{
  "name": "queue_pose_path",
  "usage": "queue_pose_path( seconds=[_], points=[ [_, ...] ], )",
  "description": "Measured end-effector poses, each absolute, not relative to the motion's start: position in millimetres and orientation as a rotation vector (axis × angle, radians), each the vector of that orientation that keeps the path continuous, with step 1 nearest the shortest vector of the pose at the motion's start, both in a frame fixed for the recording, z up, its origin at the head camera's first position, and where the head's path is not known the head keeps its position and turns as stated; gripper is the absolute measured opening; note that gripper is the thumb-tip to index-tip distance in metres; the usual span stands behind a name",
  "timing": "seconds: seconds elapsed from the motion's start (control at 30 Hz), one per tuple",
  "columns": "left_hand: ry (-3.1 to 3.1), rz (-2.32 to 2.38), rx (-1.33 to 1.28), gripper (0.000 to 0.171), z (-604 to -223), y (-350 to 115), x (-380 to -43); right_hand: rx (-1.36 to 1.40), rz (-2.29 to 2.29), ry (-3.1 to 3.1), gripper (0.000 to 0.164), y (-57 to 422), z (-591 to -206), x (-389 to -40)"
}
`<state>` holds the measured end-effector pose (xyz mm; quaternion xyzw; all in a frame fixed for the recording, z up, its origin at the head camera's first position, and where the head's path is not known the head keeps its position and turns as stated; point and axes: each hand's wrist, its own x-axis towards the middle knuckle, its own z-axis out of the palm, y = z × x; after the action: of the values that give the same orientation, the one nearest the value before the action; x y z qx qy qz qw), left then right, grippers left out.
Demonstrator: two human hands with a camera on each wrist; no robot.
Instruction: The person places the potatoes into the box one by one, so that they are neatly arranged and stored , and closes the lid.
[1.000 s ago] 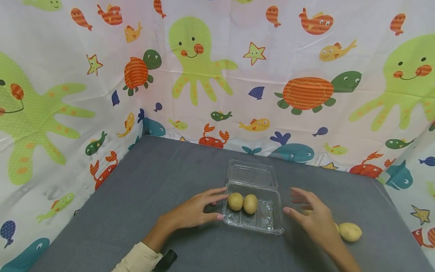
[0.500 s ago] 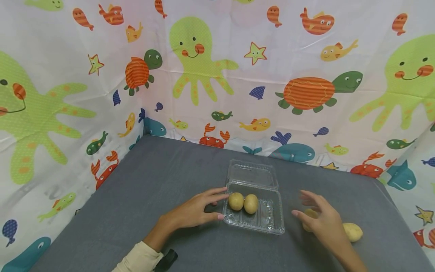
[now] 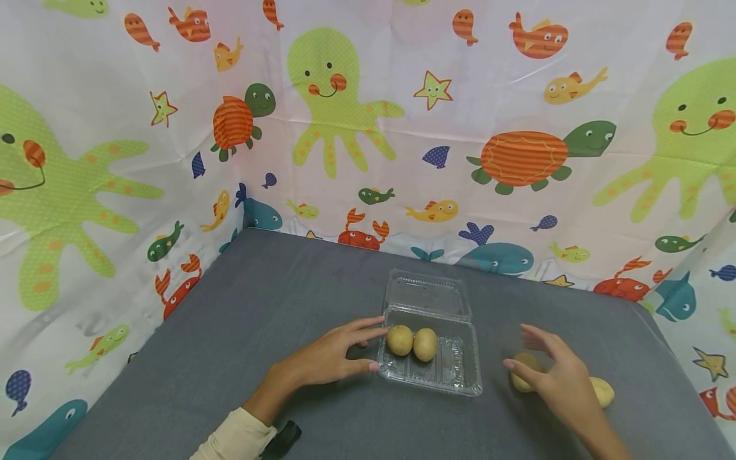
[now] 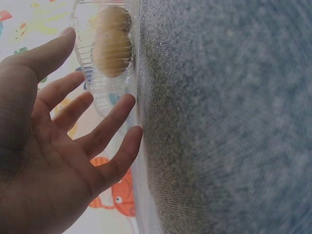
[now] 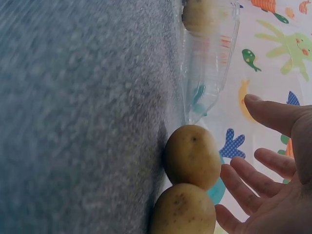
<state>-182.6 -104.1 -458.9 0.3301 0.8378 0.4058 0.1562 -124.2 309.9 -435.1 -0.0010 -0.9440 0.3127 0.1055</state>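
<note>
I have my left hand [image 3: 329, 359] wide at the box's [image 3: 457, 358] edge, right hand [image 3: 562, 382] wide by potatoes [image 5: 192, 157] toward the desk's [image 3: 305, 287] right edge.

I see a clear plastic container [image 3: 454, 365], lid [image 3: 427, 296] folded open behind, two yellowish potatoes [image 3: 425, 345] side by side inside, loose potatoes [image 5: 192, 157] on the counter [image 3: 345, 428] rightward.

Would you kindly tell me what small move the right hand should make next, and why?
Perhaps bring the right hand round the loose potato nearest the container: that hand is close by, holding nothing, and the container has bare room beside its two potatoes.
</note>
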Motion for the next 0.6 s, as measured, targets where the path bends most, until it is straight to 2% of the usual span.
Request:
queue_pose_path(
  seconds=[0.6],
  points=[
    [2.404,1.164,0.947,0.068,-456.8,-103.4,-181.4,0.028,0.848,-2.821,0.085,327.9,-442.5,-120.8]
  ],
)
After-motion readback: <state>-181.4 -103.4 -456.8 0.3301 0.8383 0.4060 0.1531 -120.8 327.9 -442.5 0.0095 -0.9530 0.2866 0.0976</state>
